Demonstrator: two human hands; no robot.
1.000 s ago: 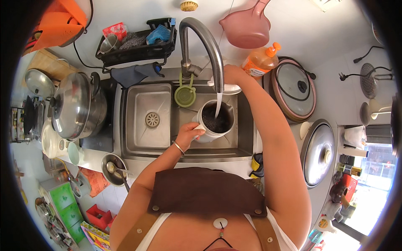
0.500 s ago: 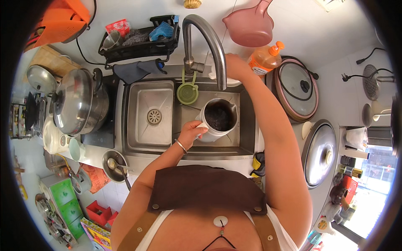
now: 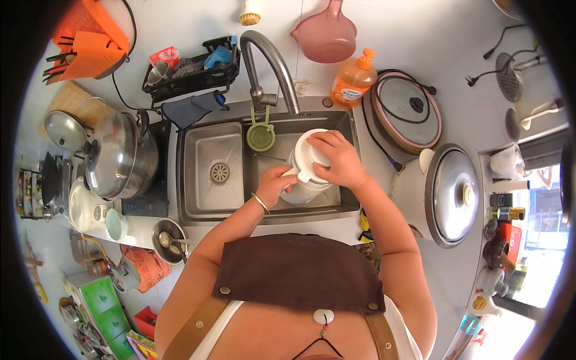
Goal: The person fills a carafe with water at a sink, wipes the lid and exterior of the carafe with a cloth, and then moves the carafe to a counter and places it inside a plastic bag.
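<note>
Over the right basin of the steel sink, my left hand is closed round the handle of a white pitcher. A white lid covers the pitcher's mouth, so its inside is hidden. My right hand grips the lid from above, fingers bent over its top and the thumb near its edge. Behind the pitcher, a green strainer hangs below the curved steel faucet.
An orange soap bottle stands behind the sink, near a glass-lidded pan. At right is a large lidded pot. A steel steamer pot sits on the black cooktop at left. A black rack holds scrubbers.
My right hand has come back from behind the faucet with the white lid and set it over the pitcher's mouth. The dark contents seen before are now covered. My left hand keeps the handle.
</note>
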